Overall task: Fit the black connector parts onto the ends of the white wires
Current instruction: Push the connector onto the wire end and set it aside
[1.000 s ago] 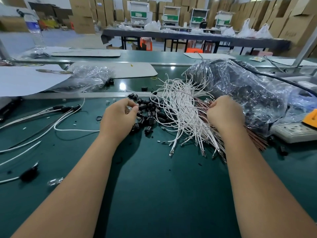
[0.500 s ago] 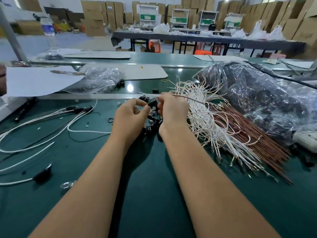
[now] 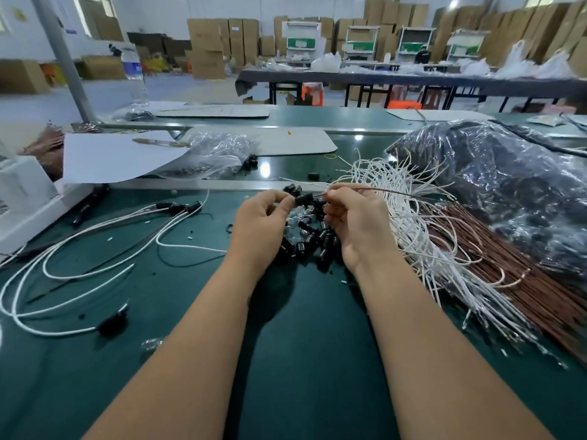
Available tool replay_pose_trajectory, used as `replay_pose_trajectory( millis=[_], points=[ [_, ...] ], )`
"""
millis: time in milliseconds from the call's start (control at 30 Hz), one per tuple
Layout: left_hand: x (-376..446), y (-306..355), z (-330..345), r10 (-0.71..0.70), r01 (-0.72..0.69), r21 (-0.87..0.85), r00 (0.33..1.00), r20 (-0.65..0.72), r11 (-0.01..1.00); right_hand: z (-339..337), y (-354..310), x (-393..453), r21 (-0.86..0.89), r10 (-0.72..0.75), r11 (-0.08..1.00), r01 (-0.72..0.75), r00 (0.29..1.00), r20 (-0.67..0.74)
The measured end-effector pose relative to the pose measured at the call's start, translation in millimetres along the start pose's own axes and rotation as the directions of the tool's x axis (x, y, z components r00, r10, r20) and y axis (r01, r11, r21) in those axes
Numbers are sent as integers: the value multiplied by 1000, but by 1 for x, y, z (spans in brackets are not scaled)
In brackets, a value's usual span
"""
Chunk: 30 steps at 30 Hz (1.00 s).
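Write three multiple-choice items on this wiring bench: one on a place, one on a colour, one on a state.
1. Where does the pile of loose black connectors lie?
A. Between the two hands
B. On the white paper
C. Inside the big plastic bag

2. What colour is the wire pinched by the right hand?
A. Blue
B. Brown
C. Yellow

3. What is the left hand doing?
A. Lying flat on the table
B. Gripping the water bottle
C. Pinching a black connector

Answers: 1 A, the pile sits on the green table under the hands; 2 B, a brown strand leads off its fingertips; 3 C, thumb and forefinger clamp it.
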<state>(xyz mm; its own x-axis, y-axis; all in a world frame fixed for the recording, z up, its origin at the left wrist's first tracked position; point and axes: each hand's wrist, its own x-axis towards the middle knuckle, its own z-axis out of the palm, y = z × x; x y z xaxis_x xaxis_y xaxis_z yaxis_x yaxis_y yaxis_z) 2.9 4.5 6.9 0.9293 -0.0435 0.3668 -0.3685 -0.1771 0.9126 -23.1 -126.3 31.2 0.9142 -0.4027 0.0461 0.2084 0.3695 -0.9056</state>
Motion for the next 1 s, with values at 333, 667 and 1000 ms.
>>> replay_pose_trajectory(
  millis=[333,667,1000],
  points=[
    [-1,3,1,17,-18,38,1000,14,999,-3,1,1,-91,-55,994,58,998,32],
    [-2,6,2,45,-49,87,998,45,995,-5,3,3,-101,-54,993,61,996,71],
    [1,2,1,54,-56,96,998,25,994,-5,2,1,-137,-66,987,86,987,146]
  ],
)
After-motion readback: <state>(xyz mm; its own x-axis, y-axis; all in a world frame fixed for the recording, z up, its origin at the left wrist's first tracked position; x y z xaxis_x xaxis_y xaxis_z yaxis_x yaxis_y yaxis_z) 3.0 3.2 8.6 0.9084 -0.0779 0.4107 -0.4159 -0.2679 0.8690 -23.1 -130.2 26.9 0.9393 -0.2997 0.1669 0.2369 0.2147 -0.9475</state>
